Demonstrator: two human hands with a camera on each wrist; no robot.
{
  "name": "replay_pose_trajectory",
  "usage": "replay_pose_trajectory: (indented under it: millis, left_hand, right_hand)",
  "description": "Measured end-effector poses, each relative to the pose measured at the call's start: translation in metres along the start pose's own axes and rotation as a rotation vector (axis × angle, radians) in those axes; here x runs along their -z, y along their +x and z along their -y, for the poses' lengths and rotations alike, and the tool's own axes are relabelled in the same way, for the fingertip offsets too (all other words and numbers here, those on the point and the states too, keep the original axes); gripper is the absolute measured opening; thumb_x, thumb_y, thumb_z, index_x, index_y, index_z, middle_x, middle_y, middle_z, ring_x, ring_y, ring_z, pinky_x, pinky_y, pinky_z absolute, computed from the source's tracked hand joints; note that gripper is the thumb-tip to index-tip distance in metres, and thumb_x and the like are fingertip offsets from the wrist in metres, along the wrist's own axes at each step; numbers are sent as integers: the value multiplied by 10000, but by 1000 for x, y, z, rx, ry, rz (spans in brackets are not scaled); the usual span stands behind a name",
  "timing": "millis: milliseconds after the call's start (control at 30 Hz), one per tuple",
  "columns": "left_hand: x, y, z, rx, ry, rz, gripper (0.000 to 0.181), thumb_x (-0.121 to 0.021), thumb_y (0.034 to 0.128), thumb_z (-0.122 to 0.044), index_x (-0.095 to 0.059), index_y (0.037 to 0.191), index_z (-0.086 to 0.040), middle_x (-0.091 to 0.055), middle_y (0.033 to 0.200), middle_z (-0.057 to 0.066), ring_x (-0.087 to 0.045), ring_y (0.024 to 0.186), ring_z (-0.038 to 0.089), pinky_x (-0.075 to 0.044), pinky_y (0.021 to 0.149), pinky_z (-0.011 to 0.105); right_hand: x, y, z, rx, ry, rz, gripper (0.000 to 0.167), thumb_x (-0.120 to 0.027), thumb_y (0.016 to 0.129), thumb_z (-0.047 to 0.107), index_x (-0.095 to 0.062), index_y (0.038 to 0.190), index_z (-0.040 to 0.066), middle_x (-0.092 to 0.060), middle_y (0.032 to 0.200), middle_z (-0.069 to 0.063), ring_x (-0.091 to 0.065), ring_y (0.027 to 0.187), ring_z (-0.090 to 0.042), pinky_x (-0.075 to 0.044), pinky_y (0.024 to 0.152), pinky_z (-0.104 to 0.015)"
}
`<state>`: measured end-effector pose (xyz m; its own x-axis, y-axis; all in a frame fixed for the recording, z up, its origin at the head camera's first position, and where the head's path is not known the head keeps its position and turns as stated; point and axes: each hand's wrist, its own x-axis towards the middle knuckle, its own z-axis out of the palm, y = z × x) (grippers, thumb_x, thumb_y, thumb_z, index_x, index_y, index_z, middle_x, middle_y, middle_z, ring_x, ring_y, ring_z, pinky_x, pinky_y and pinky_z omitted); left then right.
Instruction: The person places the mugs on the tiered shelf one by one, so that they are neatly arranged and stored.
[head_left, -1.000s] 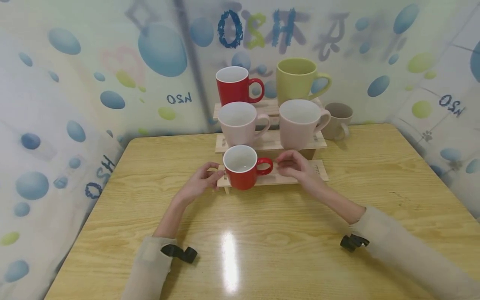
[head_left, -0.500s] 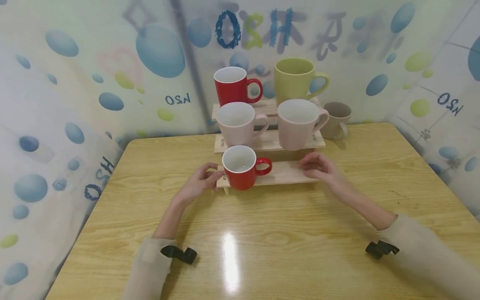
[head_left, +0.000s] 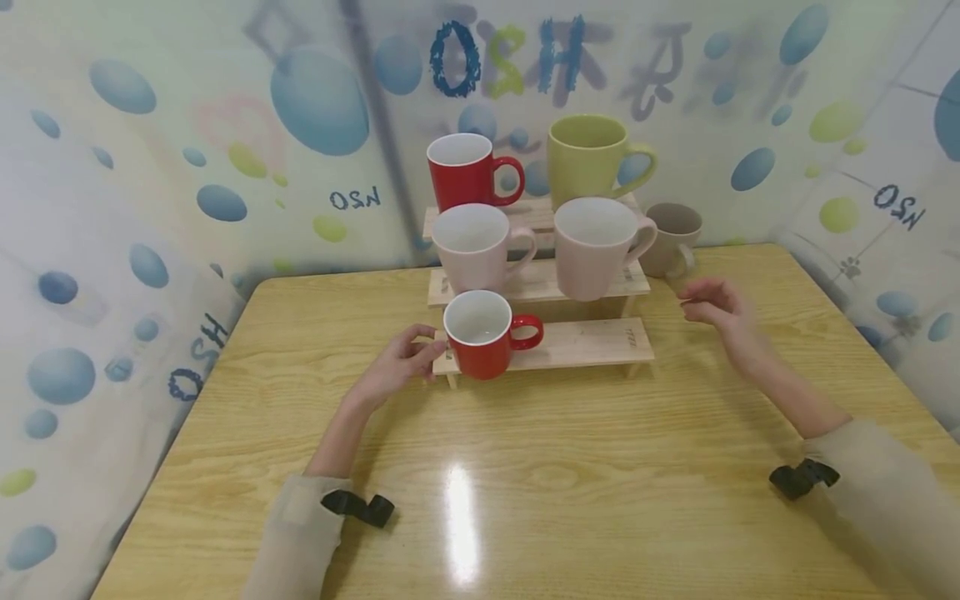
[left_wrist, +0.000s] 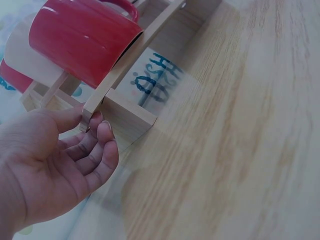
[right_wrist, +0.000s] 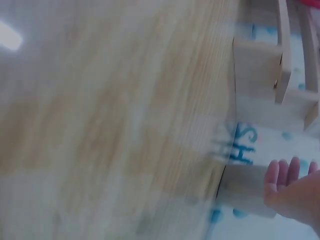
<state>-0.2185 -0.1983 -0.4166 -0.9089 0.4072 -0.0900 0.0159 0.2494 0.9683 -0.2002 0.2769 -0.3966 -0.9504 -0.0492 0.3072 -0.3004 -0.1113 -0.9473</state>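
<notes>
A three-tier wooden mug rack (head_left: 577, 346) stands on the table. My left hand (head_left: 397, 362) pinches the left end of its lowest board (left_wrist: 95, 107) between thumb and fingers, beside a red mug with a white inside (head_left: 480, 354). Out to the right, my right hand (head_left: 727, 321) is in the air holding nothing, its fingers loosely bent. Just beyond it a grey-beige mug (head_left: 667, 250) stands on the table behind the rack; in the right wrist view that mug (right_wrist: 245, 185) is near the fingertips, and I cannot tell any contact.
Two pale pink mugs (head_left: 472, 250) are on the middle tier. On the top tier sit another red mug (head_left: 461, 179) and a yellow-green mug (head_left: 588, 162). A patterned backdrop (head_left: 225, 100) closes the wooden table (head_left: 525, 500) at the back and sides.
My right hand has moved rightward from beside the red mug's handle, past the lowest tier's right end, toward the grey-beige mug. The left hand stays at the rack's end.
</notes>
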Motion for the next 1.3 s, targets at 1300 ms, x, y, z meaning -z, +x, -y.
replay_pose_trajectory:
  millis: [1300]
  left_hand:
    - [-2, 0, -2, 17, -20, -1, 354, -566, 1055, -172, -443, 1301, 50, -620, 870, 68, -578, 695, 212, -517, 729, 307]
  right_hand:
    - [5, 86, -34, -331, -312, -447, 284, -560, 999, 313, -636, 823, 102, -613, 744, 105, -582, 812, -98, -412, 876, -251]
